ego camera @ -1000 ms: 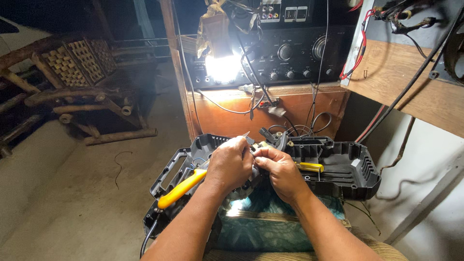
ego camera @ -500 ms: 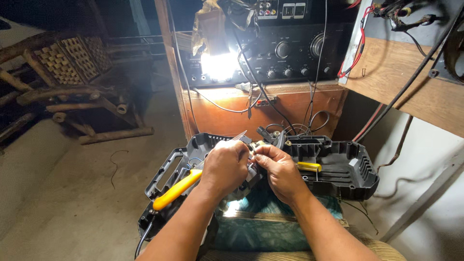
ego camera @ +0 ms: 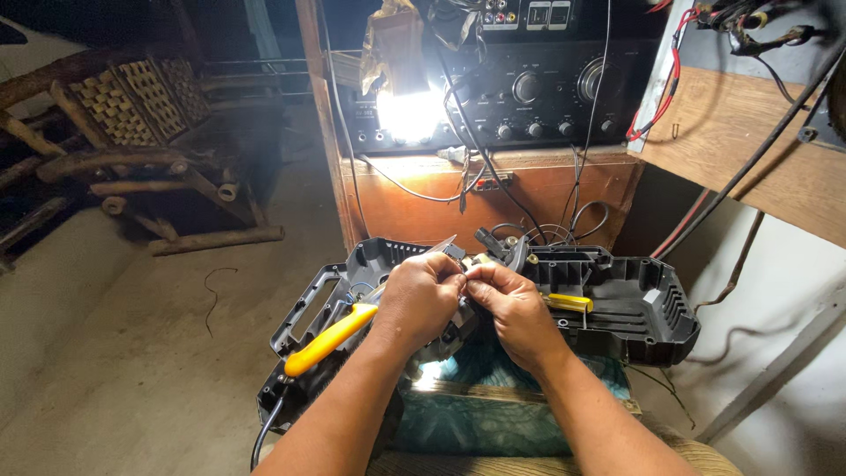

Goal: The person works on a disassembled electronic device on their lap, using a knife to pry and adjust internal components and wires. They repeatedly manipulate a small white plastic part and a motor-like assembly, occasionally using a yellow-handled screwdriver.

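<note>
My left hand [ego camera: 423,295] and my right hand [ego camera: 513,307] meet fingertip to fingertip over an opened black plastic housing [ego camera: 634,304]. Together they pinch a small part with a brass-coloured tip [ego camera: 480,261]; my fingers hide most of it. A thin grey metal piece [ego camera: 445,246] sticks up just past my left fingers. A yellow tool handle [ego camera: 328,338] runs out from under my left hand to the lower left. A second yellow handle [ego camera: 569,302] shows beside my right hand. Whether either hand grips these handles is hidden.
The housing rests on a teal cushion [ego camera: 467,405]. Behind it stand a wooden cabinet [ego camera: 529,189] with a black amplifier [ego camera: 546,88], a bright lamp [ego camera: 407,113] and loose cables [ego camera: 551,231]. A wooden shelf [ego camera: 749,150] is at right, a woven wooden chair [ego camera: 132,115] at left.
My hands stay together on the small part and have hardly shifted; only my fingers have adjusted slightly.
</note>
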